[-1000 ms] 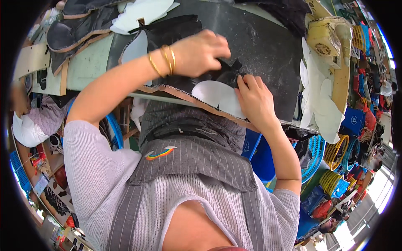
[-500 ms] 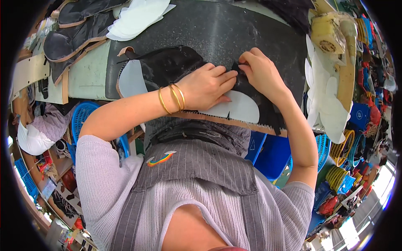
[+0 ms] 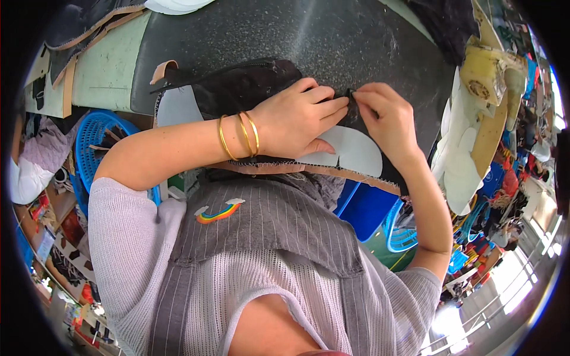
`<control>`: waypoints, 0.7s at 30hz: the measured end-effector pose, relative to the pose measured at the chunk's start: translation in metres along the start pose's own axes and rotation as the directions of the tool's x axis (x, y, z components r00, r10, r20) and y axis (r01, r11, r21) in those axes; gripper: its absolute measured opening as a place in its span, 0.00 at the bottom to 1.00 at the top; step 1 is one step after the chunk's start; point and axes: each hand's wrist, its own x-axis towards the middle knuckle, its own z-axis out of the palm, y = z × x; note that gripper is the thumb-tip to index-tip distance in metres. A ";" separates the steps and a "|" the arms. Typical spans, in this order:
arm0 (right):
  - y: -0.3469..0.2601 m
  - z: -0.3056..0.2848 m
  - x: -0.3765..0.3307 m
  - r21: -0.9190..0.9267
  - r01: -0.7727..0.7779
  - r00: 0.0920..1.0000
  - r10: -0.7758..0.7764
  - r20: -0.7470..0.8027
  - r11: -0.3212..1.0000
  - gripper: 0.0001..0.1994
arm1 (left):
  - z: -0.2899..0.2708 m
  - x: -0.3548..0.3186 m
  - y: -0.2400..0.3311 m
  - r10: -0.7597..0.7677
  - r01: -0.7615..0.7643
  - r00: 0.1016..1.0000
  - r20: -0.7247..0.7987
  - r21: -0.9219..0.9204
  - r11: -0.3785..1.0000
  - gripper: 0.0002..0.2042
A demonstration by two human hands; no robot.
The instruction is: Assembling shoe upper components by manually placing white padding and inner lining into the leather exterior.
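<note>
A black shoe upper (image 3: pixel 237 92) with a tan, zigzag-stitched lower edge lies across the dark work surface before me. Pale stiffener patches show on it: a rounded white one (image 3: pixel 359 148) at its right part and another (image 3: pixel 179 107) at its left end. My left hand (image 3: pixel 297 115) lies on the upper with bent fingers gripping its middle, the thumb over the white patch. At the upper's raised far edge, my right hand (image 3: pixel 389 115) pinches a small black fold (image 3: pixel 350 93) between thumb and forefinger, close to the left fingertips.
More black stitched uppers (image 3: pixel 89 24) lie at the far left, near white cut pieces (image 3: pixel 178 5). White pieces (image 3: pixel 460 169) hang along the right table edge, below a yellowish motor-like block (image 3: pixel 484 68). Blue baskets (image 3: pixel 105 124) and a blue bin (image 3: pixel 371 210) stand beneath the table.
My view has shifted and tilted slightly. The right-hand pinch and left fingertips have moved a little to the right along the upper's edge; both hands stay on it.
</note>
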 end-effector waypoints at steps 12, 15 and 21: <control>-0.001 0.006 -0.015 -0.214 0.267 0.962 -0.272 0.009 0.940 0.12 | -0.003 -0.004 0.003 0.006 -0.009 0.997 -0.080 -0.036 0.999 0.26; -0.002 0.007 -0.019 -0.245 0.244 0.969 -0.243 0.035 0.938 0.13 | -0.004 -0.004 0.004 -0.002 -0.001 0.998 -0.058 -0.050 0.999 0.26; -0.002 0.009 -0.019 -0.300 0.294 0.956 -0.279 0.091 0.908 0.15 | -0.004 -0.003 0.002 -0.017 0.015 0.999 -0.038 -0.049 0.999 0.26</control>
